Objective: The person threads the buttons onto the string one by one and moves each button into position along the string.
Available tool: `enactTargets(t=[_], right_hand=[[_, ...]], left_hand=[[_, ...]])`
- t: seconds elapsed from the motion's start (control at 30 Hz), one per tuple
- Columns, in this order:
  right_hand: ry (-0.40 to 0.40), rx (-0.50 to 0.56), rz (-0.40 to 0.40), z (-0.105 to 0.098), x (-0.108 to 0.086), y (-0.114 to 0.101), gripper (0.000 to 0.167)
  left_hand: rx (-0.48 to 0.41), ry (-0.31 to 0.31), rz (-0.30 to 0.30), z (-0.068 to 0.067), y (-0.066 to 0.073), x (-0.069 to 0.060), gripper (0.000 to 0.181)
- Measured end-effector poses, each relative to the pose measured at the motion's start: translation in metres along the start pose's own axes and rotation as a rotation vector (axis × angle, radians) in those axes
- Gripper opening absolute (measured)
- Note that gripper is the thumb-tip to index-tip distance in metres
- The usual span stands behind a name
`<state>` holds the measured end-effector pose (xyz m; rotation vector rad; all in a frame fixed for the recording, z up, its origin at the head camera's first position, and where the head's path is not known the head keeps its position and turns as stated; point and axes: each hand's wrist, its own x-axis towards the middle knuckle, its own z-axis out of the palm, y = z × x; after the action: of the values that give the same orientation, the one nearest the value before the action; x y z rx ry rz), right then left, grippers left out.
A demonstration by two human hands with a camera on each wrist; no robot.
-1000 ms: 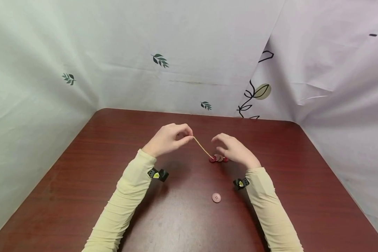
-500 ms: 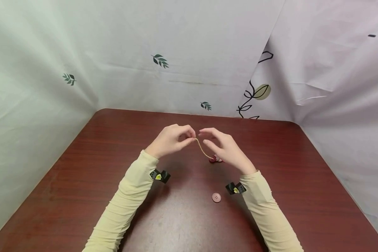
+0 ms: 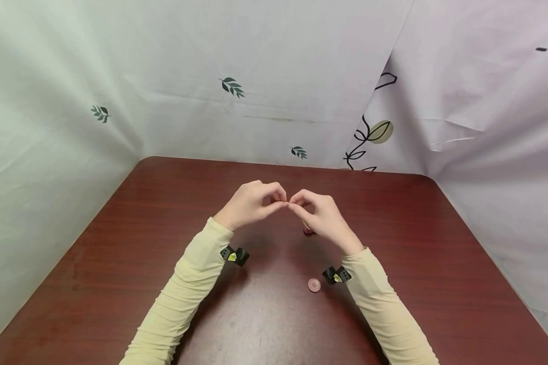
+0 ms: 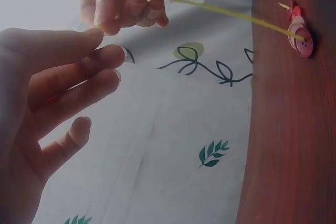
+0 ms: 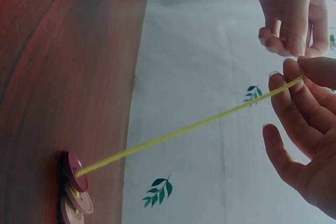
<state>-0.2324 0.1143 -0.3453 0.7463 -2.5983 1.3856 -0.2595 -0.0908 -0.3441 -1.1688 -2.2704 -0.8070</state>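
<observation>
In the head view my left hand (image 3: 251, 205) and right hand (image 3: 324, 218) meet at the fingertips above the middle of the table. The left hand pinches the end of a yellow string (image 4: 220, 10) between thumb and forefinger. Beside it, the right thumb and forefinger pinch the same string, which slants down taut to a row of strung buttons on the table. A dark red button (image 5: 77, 171) heads that row, with pink buttons (image 5: 80, 199) behind it. The left wrist view shows a smaller red button (image 4: 297, 12) farther along. My right hand mostly hides the row in the head view.
A loose pink button (image 3: 314, 285) with holes lies on the reddish-brown table (image 3: 164, 243), nearer me than the strung ones. White cloth (image 3: 187, 121) printed with leaves stands along the table's back and sides.
My right hand has moved left from above the strung buttons to meet the left hand, and now pinches the string. The left hand has shifted slightly right, still pinching the string.
</observation>
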Motion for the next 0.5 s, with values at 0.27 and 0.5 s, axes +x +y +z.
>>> enactTargets(t=[0.27,0.5], right_hand=[[0.015,0.005,0.013,-0.008,0.001,0.008,0.006],[0.102,-0.128,-0.066,-0.013,0.002,0.009,0.005]], left_hand=[[0.001,-0.008,-0.011,0.001,-0.001,-0.001,0.011],[0.009,-0.072,0.003,0.002,-0.003,-0.001,0.01]])
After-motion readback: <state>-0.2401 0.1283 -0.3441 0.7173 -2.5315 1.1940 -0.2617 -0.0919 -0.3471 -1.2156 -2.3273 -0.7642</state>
